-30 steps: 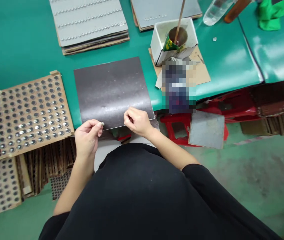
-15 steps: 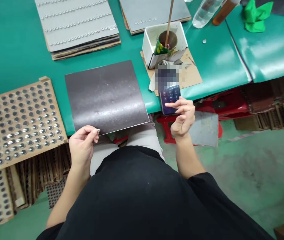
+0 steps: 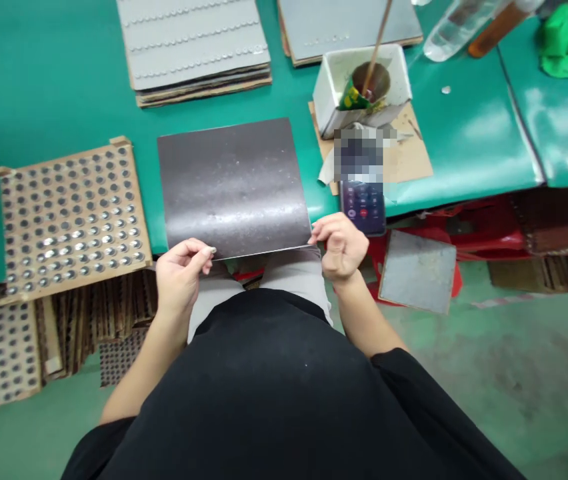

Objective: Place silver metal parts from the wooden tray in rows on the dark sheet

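My left hand [image 3: 181, 270] is closed in a pinch on a small shiny metal piece [image 3: 213, 250], held by the near-left edge of a dark flat sheet [image 3: 231, 180]. My right hand [image 3: 341, 247] has its fingers curled, with the fingertips at the sheet's near-right corner. Whether they grip the edge, I cannot make out. Beyond that hand lies a phone [image 3: 364, 210] with a lit keypad screen, its upper part blurred out. To the left, a board [image 3: 71, 220] carries rows of dark round pieces, several topped with shiny metal domes.
A white box [image 3: 331, 117] holds a can [image 3: 354, 99] with a stick [image 3: 378, 47] in it, on cardboard [image 3: 417, 160]. Stacked sheets with rows of small pieces [image 3: 194, 40] lie at the back. Bottles [image 3: 457, 30] and a green cloth [image 3: 564, 47] are at the back right.
My right hand has moved left, off the phone screen to the dark sheet's corner. My left hand still pinches the small metal piece. The whole view has shifted slightly.
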Demonstrator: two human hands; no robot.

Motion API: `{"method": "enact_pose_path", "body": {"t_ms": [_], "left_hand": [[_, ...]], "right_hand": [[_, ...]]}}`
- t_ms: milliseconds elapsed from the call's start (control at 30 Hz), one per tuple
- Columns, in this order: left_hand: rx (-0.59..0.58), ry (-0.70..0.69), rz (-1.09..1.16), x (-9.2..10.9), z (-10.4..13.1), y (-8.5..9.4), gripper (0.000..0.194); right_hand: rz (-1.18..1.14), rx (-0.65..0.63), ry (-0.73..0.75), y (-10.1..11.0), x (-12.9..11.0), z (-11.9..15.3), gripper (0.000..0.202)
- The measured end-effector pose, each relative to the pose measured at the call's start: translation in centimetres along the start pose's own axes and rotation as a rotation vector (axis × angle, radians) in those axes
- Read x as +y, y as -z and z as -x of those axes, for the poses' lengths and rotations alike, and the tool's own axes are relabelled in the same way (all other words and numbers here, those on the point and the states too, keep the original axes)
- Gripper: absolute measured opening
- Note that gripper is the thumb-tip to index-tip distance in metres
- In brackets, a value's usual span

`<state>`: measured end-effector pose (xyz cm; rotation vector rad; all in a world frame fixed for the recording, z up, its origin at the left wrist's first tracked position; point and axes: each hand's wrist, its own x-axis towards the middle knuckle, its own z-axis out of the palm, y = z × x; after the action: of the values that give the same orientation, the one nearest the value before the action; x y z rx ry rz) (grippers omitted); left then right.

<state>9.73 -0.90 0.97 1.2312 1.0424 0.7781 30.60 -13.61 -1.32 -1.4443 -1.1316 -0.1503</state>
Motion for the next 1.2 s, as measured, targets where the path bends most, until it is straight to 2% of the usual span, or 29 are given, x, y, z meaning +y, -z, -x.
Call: {"method": "enact_pose_path", "body": {"t_ms": [100,167,233,300,367,533,633,833,900,967,1033,1100,1167,1200], "left_hand": [[-0.013,0.024,-0.027,-0.1,0.5,0.1,0.021],[-0.072,0.053,-0.043,0.0,0.8,0.7,0.024],[-0.148,0.09,-0.049,0.4,0.9,1.9,0.027],[-0.153,0.097,-0.056,0.9,0.6,4.0,0.027],[-0.053,0.055,-0.082,1.5,0.1,6.6,0.023],[0.32,-0.039,-0.293,2.8,-3.3,13.0,0.017],[0.368,-0.044,-0.456,3.5,-5.8,14.7,0.019],[0.282,-0.093,-0.586,3.5,-10.0,14.1,0.023],[0.296,-0.129,-0.684,3.3,-11.2,14.1,0.025],[0.358,-0.183,-0.776,3.3,-11.8,14.1,0.028],[0.414,-0.262,-0.816,3.5,-11.4,13.5,0.029],[0.376,-0.365,-0.826,3.5,-9.8,12.0,0.027],[0.211,-0.501,-0.847,2.9,-7.3,9.5,0.021],[0.072,-0.563,-0.863,2.3,-5.8,8.1,0.016]], "right_hand": [[0.013,-0.253,0.063,-2.2,-0.4,-0.2,0.034],[0.102,-0.375,0.088,-3.3,-0.2,-0.1,0.029],[0.187,-0.465,0.117,-4.3,0.3,0.3,0.029],[0.246,-0.497,0.133,-4.8,0.8,0.7,0.028],[0.267,-0.488,0.152,-5.0,1.1,0.9,0.024],[0.291,-0.469,0.218,-4.7,0.9,0.9,0.019],[0.292,-0.458,0.23,-4.8,0.9,0.9,0.019],[0.281,-0.443,0.217,-5.1,1.2,1.1,0.02],[0.289,-0.434,0.221,-5.1,1.1,1.1,0.019],[0.302,-0.423,0.236,-5.2,0.9,0.9,0.018],[0.306,-0.418,0.245,-5.2,0.6,0.7,0.018],[0.307,-0.434,0.23,-5.2,0.4,0.6,0.021],[0.306,-0.457,0.199,-5.4,0.3,0.6,0.024],[0.302,-0.468,0.179,-5.5,0.3,0.7,0.025]]}}
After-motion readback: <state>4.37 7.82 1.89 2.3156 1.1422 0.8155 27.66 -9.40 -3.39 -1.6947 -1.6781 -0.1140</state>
